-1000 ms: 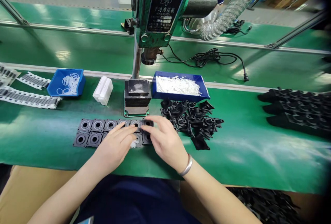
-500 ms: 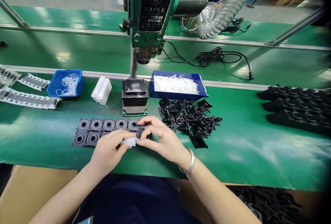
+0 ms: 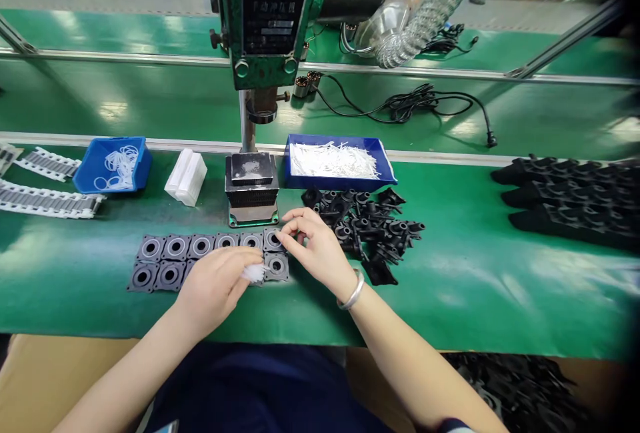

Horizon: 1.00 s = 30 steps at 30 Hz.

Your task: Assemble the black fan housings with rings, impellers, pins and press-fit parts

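Observation:
Two rows of black square plates (image 3: 177,246) with round ringed centres lie on the green bench. My left hand (image 3: 215,286) is over the lower row, closed on a bunch of thin white translucent strands or rings (image 3: 255,273); their exact shape is hard to tell. My right hand (image 3: 315,246) has thumb and fingertips drawn together at the right-end plate of the upper row (image 3: 271,239). Whatever is between those fingertips is too small or hidden to make out. The left hand covers several lower-row plates.
Behind the plates stands a green press (image 3: 273,26) over a black block (image 3: 251,179). A blue bin of white rings (image 3: 143,165), white blocks (image 3: 186,176), a blue tray of white sticks (image 3: 337,183) and a pile of black parts (image 3: 370,226) surround it. Black strips (image 3: 575,203) lie far right.
My right hand has moved away from the white bunch to the right-end upper plate. The left hand stays closed on the bunch. The view has shifted slightly.

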Each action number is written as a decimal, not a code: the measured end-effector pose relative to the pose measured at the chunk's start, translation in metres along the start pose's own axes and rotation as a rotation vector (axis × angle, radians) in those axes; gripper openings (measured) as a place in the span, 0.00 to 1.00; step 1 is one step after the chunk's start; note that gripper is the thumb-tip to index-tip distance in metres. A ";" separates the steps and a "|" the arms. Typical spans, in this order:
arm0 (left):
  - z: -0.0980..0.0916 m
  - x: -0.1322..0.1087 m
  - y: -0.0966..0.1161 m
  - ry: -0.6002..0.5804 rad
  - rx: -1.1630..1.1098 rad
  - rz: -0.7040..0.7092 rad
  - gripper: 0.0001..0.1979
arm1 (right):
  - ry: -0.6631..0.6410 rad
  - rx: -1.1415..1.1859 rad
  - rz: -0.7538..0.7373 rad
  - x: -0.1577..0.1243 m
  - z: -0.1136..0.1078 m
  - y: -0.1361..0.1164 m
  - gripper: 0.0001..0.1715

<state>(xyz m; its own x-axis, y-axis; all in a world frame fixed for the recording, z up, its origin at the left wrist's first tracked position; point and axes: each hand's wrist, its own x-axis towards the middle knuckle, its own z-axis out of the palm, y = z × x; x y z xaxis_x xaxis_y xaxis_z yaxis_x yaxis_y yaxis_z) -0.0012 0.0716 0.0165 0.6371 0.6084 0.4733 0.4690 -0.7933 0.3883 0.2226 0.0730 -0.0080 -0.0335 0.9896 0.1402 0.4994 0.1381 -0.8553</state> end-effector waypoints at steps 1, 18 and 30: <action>0.004 0.001 0.000 -0.027 0.020 0.056 0.10 | 0.003 0.011 0.001 0.001 0.002 0.002 0.09; 0.024 0.004 0.004 -0.257 0.174 0.184 0.12 | -0.130 0.370 0.153 0.008 0.013 0.021 0.13; 0.027 0.006 0.011 -0.175 0.130 0.166 0.12 | -0.190 0.296 0.016 0.000 0.002 0.018 0.12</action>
<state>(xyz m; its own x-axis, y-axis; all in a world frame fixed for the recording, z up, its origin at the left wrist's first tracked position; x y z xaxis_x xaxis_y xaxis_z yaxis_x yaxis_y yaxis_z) 0.0242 0.0661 0.0028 0.8027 0.4650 0.3734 0.4166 -0.8853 0.2067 0.2300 0.0760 -0.0241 -0.2020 0.9779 0.0544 0.2297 0.1013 -0.9680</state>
